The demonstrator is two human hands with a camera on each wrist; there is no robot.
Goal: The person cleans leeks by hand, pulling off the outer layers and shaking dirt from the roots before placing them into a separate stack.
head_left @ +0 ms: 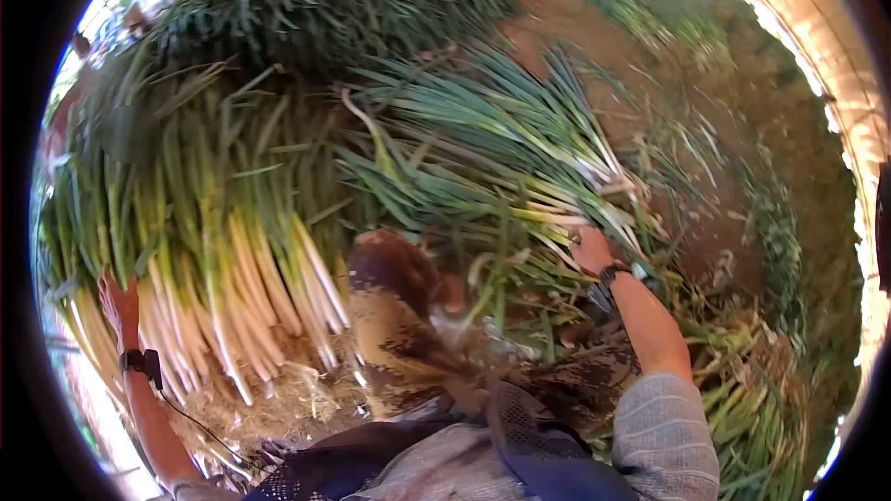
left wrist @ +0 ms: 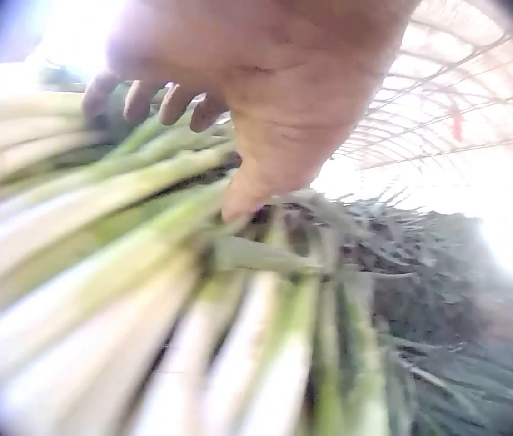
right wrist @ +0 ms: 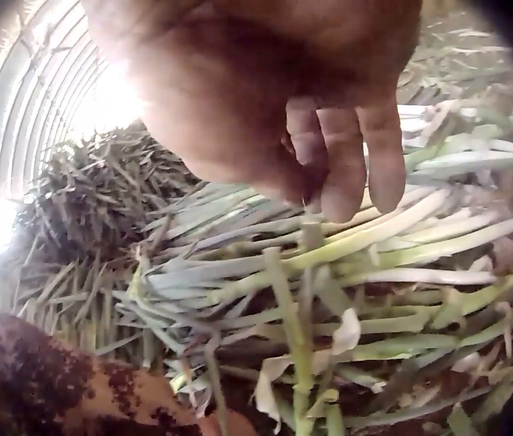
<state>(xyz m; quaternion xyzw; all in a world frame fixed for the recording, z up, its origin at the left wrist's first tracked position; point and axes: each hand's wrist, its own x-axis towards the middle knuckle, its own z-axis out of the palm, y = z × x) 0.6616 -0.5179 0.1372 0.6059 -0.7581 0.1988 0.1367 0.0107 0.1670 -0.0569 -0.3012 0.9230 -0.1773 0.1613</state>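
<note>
Long scallions, big Welsh-onion type with white shanks and green leaves, lie in a thick pile [head_left: 246, 269] at the left in the head view. Over the left end of that pile reaches my left hand [head_left: 119, 314]. In the left wrist view its thumb [left wrist: 249, 193] comes down onto the scallion stalks [left wrist: 102, 245], fingers spread and loosely bent. My right hand [head_left: 590, 250] is at the white ends of a smaller heap of scallions [head_left: 529, 176]. Its fingers [right wrist: 343, 173] point down close over the stalks in the right wrist view, nothing visibly gripped.
A tall heap of dark green leaves [head_left: 343, 0] stands at the back. A knee in patterned trousers [head_left: 394, 315] is between the two piles. Loose trimmed leaves [head_left: 756, 399] lie at the lower right. Bare soil [head_left: 705, 130] and the arched tunnel wall [head_left: 835, 37] are farther right.
</note>
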